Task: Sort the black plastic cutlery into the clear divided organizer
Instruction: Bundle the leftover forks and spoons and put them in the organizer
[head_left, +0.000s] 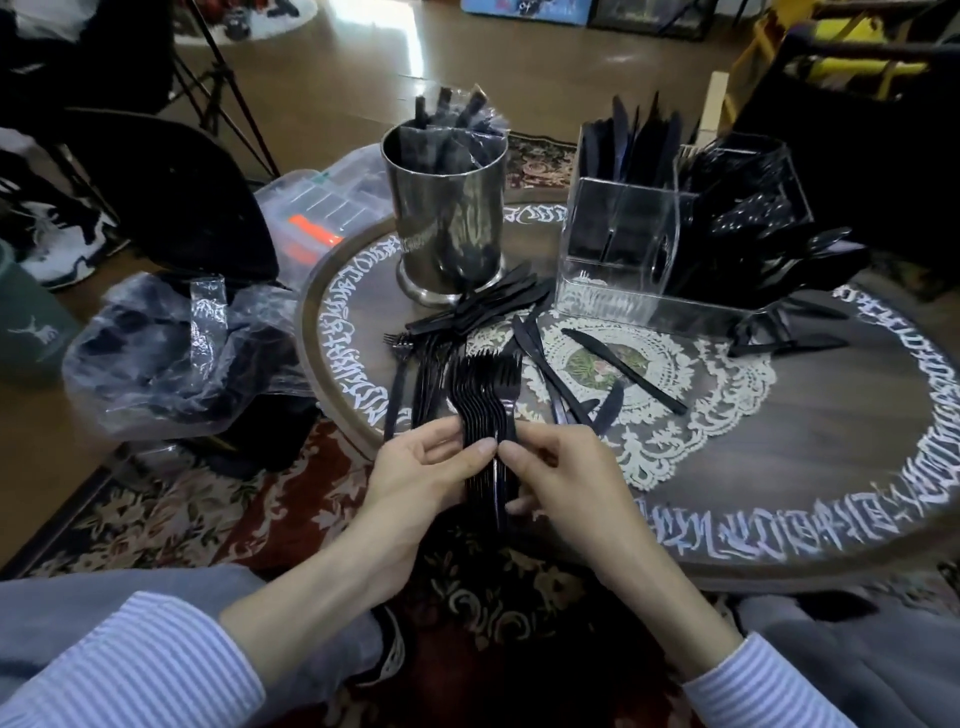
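A stack of several black plastic forks (485, 395) stands nested together at the near edge of the round table, tines pointing away. My left hand (421, 467) grips the stack's handles from the left. My right hand (556, 478) holds them from the right, its fingers pinching the handles. The clear divided organizer (623, 249) stands at the back right, with knives (631, 140) upright in a rear compartment and more black cutlery in the right one. Loose forks (415, 374) and knives (623, 371) lie on the table.
A steel cup (449, 208) with wrapped black cutlery stands at the back centre. More cutlery (789, 332) lies right of the organizer. A crumpled plastic bag (176, 358) sits left of the table (779, 467), beside a clear lidded box (317, 208). A patterned rug covers the floor.
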